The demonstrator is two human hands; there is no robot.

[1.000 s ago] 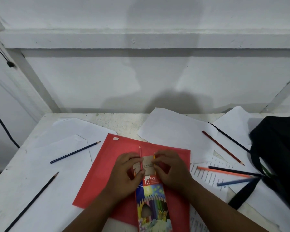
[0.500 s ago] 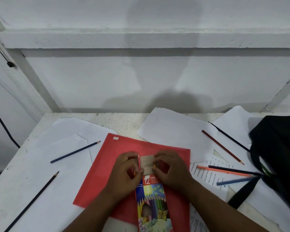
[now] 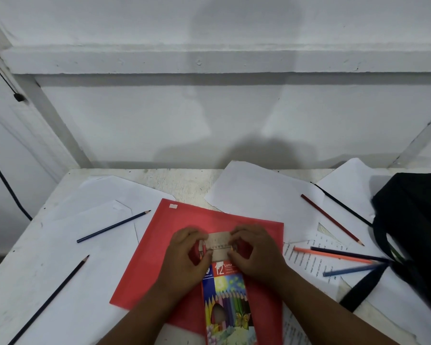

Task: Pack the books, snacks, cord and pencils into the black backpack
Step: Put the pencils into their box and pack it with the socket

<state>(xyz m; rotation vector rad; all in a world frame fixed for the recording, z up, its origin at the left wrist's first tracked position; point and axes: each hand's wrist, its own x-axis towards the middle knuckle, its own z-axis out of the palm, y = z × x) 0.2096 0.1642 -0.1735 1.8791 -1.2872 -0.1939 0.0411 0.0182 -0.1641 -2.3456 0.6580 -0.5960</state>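
On the desk (image 3: 184,180), the black backpack (image 3: 413,220) sits far right; mid-desk, a red folder (image 3: 159,270) carries the pencil box (image 3: 228,302), its flap pinched by the left hand (image 3: 187,257) and right hand (image 3: 255,252).

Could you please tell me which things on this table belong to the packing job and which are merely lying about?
Belong to the job:
pencil box, held at its flap by the left hand and right hand
loose pencils
red book
black backpack

Just lying about:
white paper sheets
printed sheet
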